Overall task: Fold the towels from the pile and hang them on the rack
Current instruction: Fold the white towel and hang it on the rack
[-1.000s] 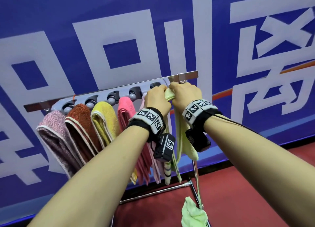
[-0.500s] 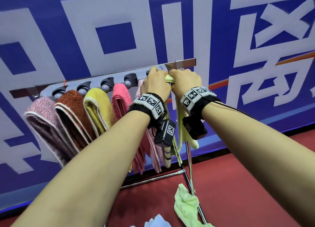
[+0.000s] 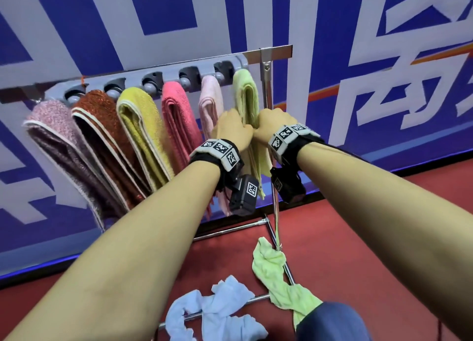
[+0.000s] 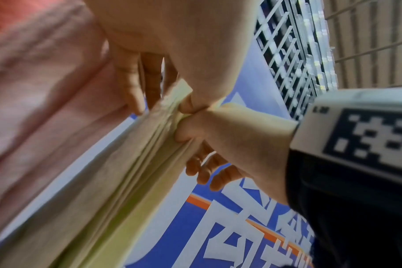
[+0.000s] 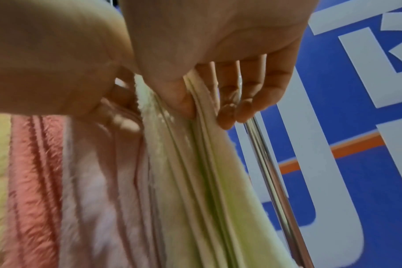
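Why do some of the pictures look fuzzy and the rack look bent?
Head view: sharp, but the wide lens curves the rack. Left wrist view: the pink towel is a close-up blur. Right wrist view: the green towel smears low down, and the metal pole shows glare.

— Where is there room to pass by the rack (image 3: pixel 163 68)?

— Right of the green towel (image 3: pixel 245 95) only the upright pole (image 3: pixel 266 84) stands close; beyond it the banner (image 3: pixel 384 59) is bare.

— And left?

— The pale pink towel (image 3: pixel 211 97) hangs just beside, then four more, packed close. Below, loose cloths (image 3: pixel 217 312) lie over the base bars.
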A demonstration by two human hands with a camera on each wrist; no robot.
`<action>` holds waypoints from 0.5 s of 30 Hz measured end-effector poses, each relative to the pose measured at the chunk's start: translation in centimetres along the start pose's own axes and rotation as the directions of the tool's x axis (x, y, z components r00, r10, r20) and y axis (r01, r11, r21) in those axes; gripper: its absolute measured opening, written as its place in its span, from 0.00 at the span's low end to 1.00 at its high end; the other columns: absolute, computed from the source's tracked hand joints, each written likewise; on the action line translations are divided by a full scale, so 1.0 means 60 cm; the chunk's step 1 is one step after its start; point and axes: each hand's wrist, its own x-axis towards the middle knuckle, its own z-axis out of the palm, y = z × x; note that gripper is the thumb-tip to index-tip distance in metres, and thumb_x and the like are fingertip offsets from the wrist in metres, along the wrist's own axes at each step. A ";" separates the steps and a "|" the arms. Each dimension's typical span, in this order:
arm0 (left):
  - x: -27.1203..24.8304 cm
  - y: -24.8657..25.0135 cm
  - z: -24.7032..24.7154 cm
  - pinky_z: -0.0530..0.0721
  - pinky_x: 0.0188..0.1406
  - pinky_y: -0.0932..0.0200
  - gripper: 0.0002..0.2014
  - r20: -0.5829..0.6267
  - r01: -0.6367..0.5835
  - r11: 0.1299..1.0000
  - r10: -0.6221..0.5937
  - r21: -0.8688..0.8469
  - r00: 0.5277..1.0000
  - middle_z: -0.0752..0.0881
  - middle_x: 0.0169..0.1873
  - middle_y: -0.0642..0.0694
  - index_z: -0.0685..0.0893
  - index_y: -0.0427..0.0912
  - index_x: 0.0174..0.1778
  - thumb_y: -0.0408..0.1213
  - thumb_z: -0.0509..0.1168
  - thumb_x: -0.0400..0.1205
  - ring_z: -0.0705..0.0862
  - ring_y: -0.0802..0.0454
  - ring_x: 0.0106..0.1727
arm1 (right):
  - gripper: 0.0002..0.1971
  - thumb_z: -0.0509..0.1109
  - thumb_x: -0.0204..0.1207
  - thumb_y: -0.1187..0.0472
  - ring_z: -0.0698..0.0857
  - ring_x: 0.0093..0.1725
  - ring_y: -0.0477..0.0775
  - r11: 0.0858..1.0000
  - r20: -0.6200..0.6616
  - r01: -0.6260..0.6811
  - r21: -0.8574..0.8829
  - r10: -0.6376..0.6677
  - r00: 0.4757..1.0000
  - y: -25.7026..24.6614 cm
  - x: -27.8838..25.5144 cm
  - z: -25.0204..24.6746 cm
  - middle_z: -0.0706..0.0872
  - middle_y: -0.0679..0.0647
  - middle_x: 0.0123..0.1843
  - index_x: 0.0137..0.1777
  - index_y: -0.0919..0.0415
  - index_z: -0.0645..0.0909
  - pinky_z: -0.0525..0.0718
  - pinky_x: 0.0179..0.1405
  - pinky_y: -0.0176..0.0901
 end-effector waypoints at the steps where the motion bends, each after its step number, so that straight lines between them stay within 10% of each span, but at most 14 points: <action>1: -0.013 -0.013 0.013 0.81 0.63 0.44 0.17 0.070 0.026 1.000 -0.026 0.007 0.997 0.84 0.62 0.33 0.79 0.35 0.64 0.36 0.62 0.80 0.82 0.32 0.64 | 0.12 0.65 0.74 0.53 0.80 0.32 0.60 1.000 0.048 -0.015 0.005 0.015 0.999 0.003 -0.012 0.012 0.78 0.55 0.33 0.32 0.57 0.71 0.77 0.34 0.46; 7: -0.093 -0.088 0.082 0.83 0.52 0.51 0.07 0.326 0.007 0.994 -0.041 0.105 0.944 0.89 0.54 0.36 0.82 0.41 0.50 0.36 0.63 0.78 0.86 0.35 0.56 | 0.07 0.65 0.68 0.58 0.84 0.36 0.62 0.998 0.184 -0.068 0.003 0.067 0.981 0.027 -0.076 0.091 0.83 0.60 0.37 0.36 0.62 0.79 0.80 0.37 0.44; 15: -0.217 -0.231 0.206 0.84 0.62 0.49 0.13 0.494 0.058 0.981 -0.143 0.184 0.857 0.91 0.56 0.45 0.91 0.52 0.53 0.36 0.67 0.76 0.86 0.41 0.60 | 0.14 0.67 0.70 0.57 0.84 0.45 0.67 0.986 0.321 -0.125 -0.107 0.153 0.935 0.090 -0.179 0.313 0.83 0.63 0.47 0.54 0.59 0.84 0.79 0.41 0.46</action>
